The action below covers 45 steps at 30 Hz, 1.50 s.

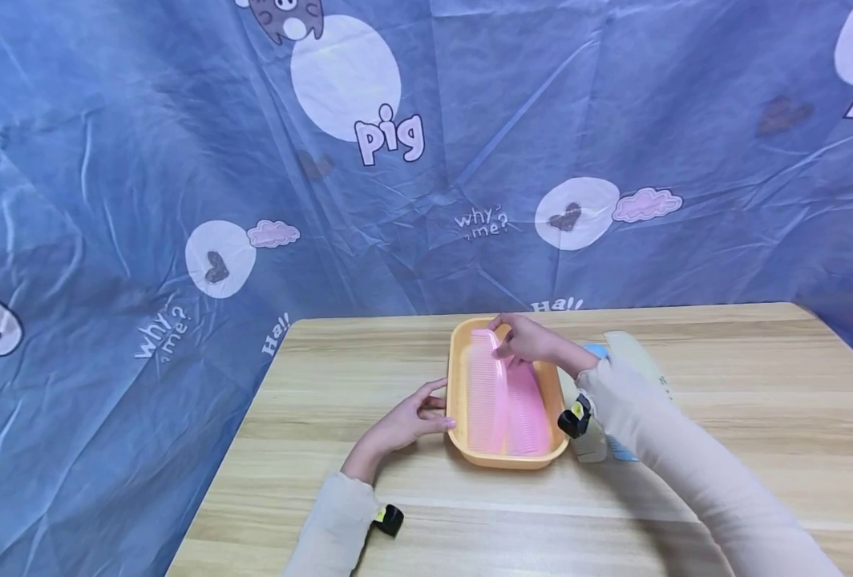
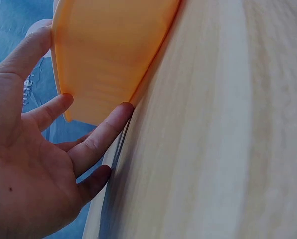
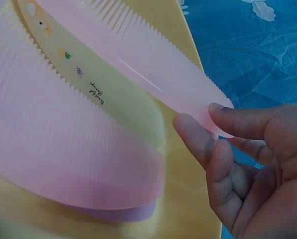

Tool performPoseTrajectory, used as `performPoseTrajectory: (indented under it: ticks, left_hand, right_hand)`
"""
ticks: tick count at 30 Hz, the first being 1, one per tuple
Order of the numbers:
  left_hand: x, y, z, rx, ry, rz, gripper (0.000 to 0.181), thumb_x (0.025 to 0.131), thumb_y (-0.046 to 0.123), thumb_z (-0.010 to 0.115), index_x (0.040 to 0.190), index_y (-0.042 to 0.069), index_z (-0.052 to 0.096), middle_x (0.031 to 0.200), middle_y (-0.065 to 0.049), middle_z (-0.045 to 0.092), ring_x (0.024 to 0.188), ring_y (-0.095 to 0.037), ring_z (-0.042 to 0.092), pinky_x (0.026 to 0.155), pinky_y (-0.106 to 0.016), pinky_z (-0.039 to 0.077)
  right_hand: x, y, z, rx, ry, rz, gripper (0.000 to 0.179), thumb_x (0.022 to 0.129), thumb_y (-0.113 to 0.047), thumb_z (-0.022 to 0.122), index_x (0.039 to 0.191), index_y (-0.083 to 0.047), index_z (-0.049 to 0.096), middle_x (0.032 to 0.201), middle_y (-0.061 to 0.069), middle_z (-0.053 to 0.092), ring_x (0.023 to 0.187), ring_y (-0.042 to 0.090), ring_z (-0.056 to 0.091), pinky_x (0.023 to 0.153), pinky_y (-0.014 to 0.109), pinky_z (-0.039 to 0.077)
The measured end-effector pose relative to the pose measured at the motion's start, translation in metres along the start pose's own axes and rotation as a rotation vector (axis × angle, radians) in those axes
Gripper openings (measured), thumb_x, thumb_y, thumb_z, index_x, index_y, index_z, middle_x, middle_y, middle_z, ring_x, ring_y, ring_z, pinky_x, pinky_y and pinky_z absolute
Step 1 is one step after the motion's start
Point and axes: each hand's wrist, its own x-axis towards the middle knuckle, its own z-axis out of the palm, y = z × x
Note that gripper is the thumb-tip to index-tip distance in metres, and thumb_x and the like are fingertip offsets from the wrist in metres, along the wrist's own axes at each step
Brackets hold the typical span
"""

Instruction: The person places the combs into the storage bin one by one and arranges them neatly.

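My right hand (image 1: 531,340) pinches one end of a pink comb (image 1: 486,393) between thumb and fingers, over an orange tray (image 1: 495,461). In the right wrist view, the held comb (image 3: 153,74) tilts above a pale yellow-green comb (image 3: 121,94) with small printed pictures. Another pink comb (image 3: 98,164) lies in the tray, and a purple one (image 3: 131,213) shows partly beneath it. At the tray's left side, my left hand (image 1: 405,421) rests with spread fingers. Its fingertips touch the tray's outer wall (image 2: 108,59) in the left wrist view.
Right of the tray, cream combs (image 1: 632,357) and blue combs (image 1: 623,450) lie on the wooden table (image 1: 311,449), partly hidden by my right forearm. A blue printed cloth (image 1: 434,264) hangs behind the table's far edge.
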Motion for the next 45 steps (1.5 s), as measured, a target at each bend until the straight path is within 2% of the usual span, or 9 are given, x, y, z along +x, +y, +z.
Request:
performPoseTrajectory:
  ticks: [10,18,24,29,37,40,45]
  left_hand:
    - [0.000,0.000,0.000,0.019,0.000,0.010,0.078,0.088,0.026,0.071,0.153,0.019,0.028,0.135,-0.017,0.053,0.115,-0.028,0.059,0.103,-0.045,0.043]
    - [0.000,0.001,0.000,0.005,-0.002,0.008,0.077,0.089,0.025,0.071,0.153,0.020,0.027,0.135,-0.016,0.054,0.115,-0.027,0.059,0.102,-0.044,0.044]
    - [-0.001,0.001,0.000,0.001,-0.009,0.010,0.078,0.089,0.025,0.070,0.153,0.020,0.026,0.135,-0.016,0.054,0.116,-0.028,0.059,0.103,-0.044,0.043]
    - [0.001,-0.001,0.000,0.007,-0.014,0.012,0.078,0.089,0.025,0.070,0.153,0.019,0.026,0.134,-0.017,0.053,0.116,-0.027,0.059,0.103,-0.044,0.043]
    - [0.002,-0.002,0.001,0.007,-0.013,0.024,0.077,0.090,0.023,0.069,0.153,0.016,0.026,0.134,-0.019,0.054,0.114,-0.026,0.060,0.101,-0.042,0.045]
    - [0.003,-0.001,0.001,0.012,-0.008,0.021,0.076,0.090,0.021,0.069,0.153,0.015,0.027,0.133,-0.020,0.054,0.113,-0.027,0.059,0.100,-0.041,0.045]
    - [0.002,-0.001,0.001,0.005,-0.010,0.023,0.076,0.091,0.019,0.068,0.153,0.014,0.026,0.134,-0.021,0.054,0.114,-0.028,0.060,0.102,-0.042,0.045]
  right_hand:
    - [0.012,0.001,0.001,0.010,-0.002,0.043,0.048,0.086,0.006,0.059,0.130,0.005,0.039,0.073,0.007,0.060,0.056,0.011,0.062,0.050,0.026,0.046]
    - [0.011,0.006,-0.002,0.048,-0.031,0.018,0.051,0.086,0.006,0.058,0.132,0.010,0.037,0.079,0.008,0.060,0.061,0.012,0.064,0.050,0.024,0.043]
    - [0.009,0.008,-0.006,0.033,-0.056,-0.018,0.054,0.086,0.001,0.062,0.133,0.010,0.038,0.089,0.010,0.062,0.071,0.017,0.062,0.060,0.033,0.050]
    - [0.008,0.009,-0.008,0.014,-0.070,-0.033,0.051,0.084,0.000,0.063,0.130,0.008,0.044,0.100,0.014,0.059,0.075,0.014,0.058,0.065,0.034,0.049]
    - [0.006,0.015,-0.010,-0.013,-0.146,-0.122,0.043,0.080,0.002,0.067,0.118,0.012,0.051,0.108,0.025,0.058,0.088,0.013,0.058,0.075,0.024,0.050]
    - [0.004,0.017,-0.012,-0.018,-0.190,-0.154,0.042,0.078,0.001,0.067,0.114,0.014,0.051,0.108,0.027,0.058,0.094,0.018,0.060,0.078,0.021,0.050]
    - [0.001,0.017,-0.014,-0.041,-0.272,-0.170,0.040,0.078,0.000,0.066,0.112,0.014,0.053,0.109,0.029,0.057,0.093,0.019,0.060,0.079,0.022,0.049]
